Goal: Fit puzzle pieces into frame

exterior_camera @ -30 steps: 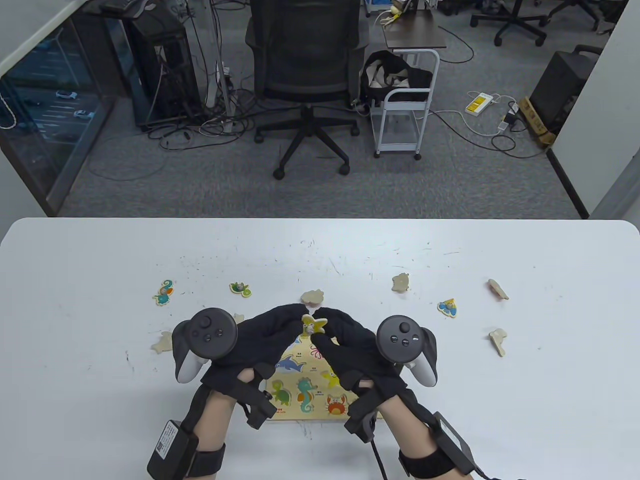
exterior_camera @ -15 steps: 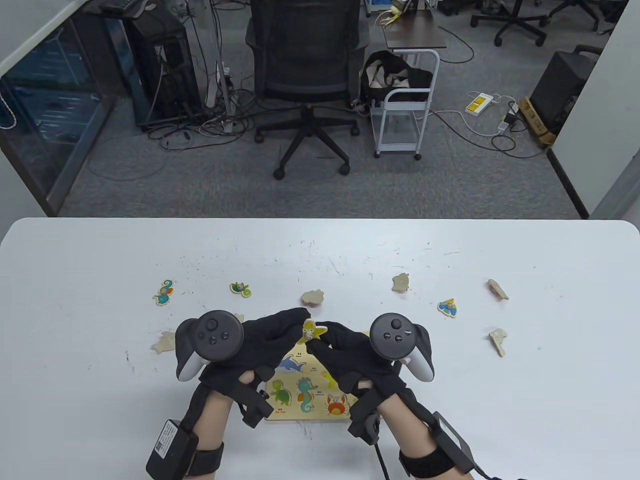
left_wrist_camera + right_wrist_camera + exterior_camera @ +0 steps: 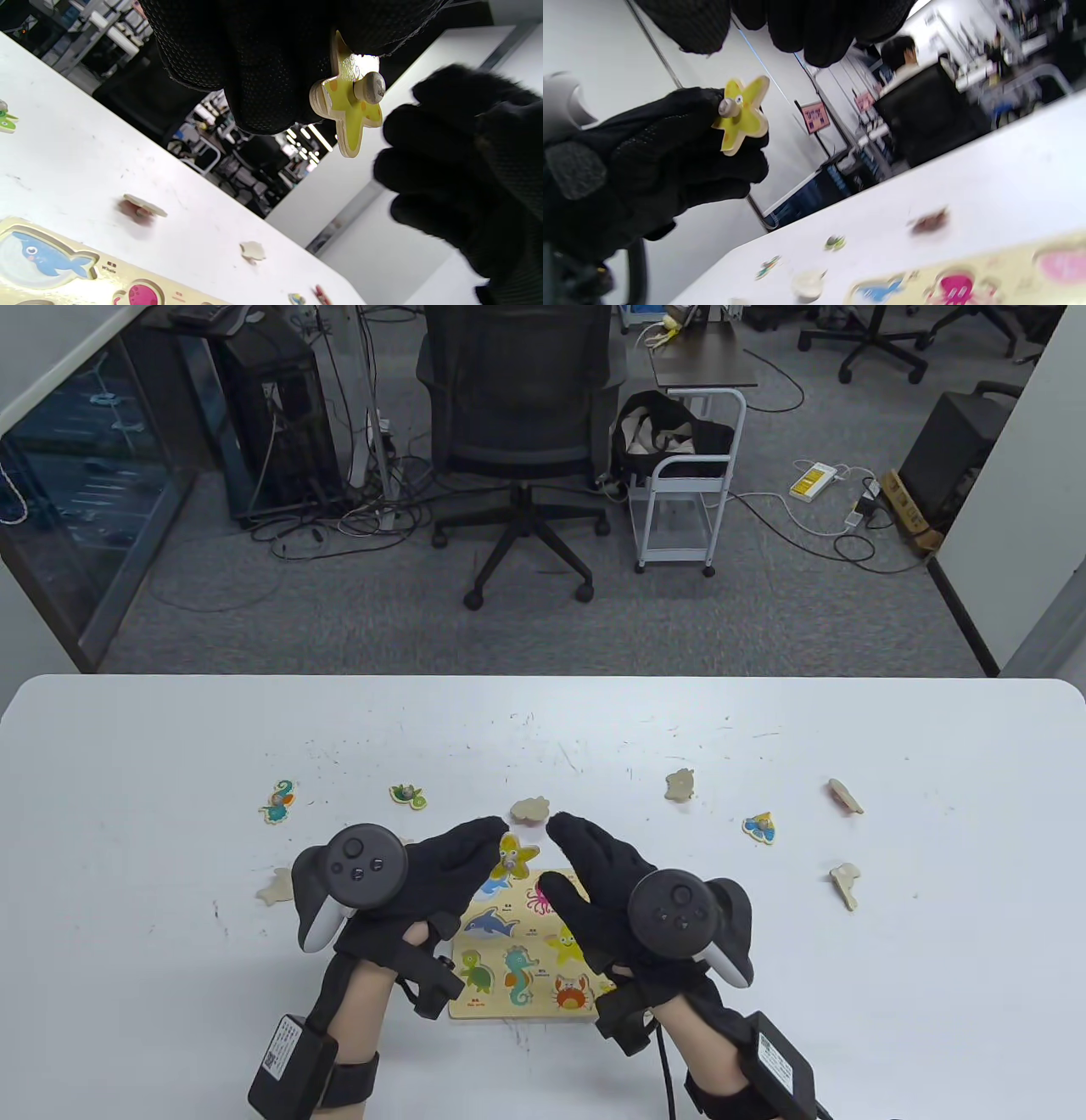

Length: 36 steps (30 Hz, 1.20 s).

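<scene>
Starfish piece [image 3: 514, 854], yellow with a wooden peg, sits at centre of the table view above the frame's [image 3: 517, 954] far edge, pinched by the left hand [image 3: 441, 869]. The left wrist view [image 3: 348, 101] shows what the table view hides: the piece is clear of the desk [image 3: 848, 950], gripped by one arm at upper centre. Right hand [image 3: 594, 865] is spread, holding nothing. Half a second earlier its fingers touched the piece; now they are apart.

White table [image 3: 848, 984] bearing the puzzle frame [image 3: 509, 984] and scattered pieces [image 3: 759, 827].
</scene>
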Tool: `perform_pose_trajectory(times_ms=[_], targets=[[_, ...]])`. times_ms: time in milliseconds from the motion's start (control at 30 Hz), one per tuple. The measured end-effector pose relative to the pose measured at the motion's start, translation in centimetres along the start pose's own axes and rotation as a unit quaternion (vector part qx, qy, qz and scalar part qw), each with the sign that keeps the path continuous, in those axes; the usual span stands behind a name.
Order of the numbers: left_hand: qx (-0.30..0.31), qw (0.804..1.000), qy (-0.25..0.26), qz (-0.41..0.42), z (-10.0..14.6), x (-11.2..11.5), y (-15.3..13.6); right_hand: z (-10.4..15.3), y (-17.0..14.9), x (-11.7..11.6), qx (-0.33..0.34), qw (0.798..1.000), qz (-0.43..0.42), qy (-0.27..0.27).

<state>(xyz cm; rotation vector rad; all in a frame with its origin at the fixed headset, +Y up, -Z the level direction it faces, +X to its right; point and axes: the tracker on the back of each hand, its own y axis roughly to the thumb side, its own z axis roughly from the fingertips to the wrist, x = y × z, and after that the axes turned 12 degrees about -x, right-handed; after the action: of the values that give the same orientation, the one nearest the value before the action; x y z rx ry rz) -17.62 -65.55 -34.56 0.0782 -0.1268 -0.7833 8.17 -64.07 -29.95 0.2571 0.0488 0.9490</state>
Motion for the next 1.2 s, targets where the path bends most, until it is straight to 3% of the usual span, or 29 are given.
perform_pose_trajectory(times_ms=[200, 433, 667, 900, 1200], targets=[[-0.010, 1.000, -0.027, -0.012, -0.6, 0.9, -0.3, 1.5, 2.5, -1.4, 0.027, 0.987, 0.145, -0.068], [-0.012, 0.997, -0.075, 0.017, -0.9, 1.6, -0.4, 1.6, 3.2, -3.6, 0.029, 0.958, 0.257, -0.122], [-0.015, 0.991, -0.124, 0.054, -1.4, 2.0, -1.0, 1.5, 3.1, -4.2, 0.021, 0.954, 0.267, -0.135], [-0.003, 0.976, -0.186, 0.116, -2.0, 2.5, -1.8, 1.3, 2.8, -3.7, 0.019, 0.963, 0.238, -0.127], [0.002, 0.977, -0.182, 0.112, -1.9, 2.2, -1.9, 1.0, 2.4, -3.6, 0.021, 0.972, 0.209, -0.108]])
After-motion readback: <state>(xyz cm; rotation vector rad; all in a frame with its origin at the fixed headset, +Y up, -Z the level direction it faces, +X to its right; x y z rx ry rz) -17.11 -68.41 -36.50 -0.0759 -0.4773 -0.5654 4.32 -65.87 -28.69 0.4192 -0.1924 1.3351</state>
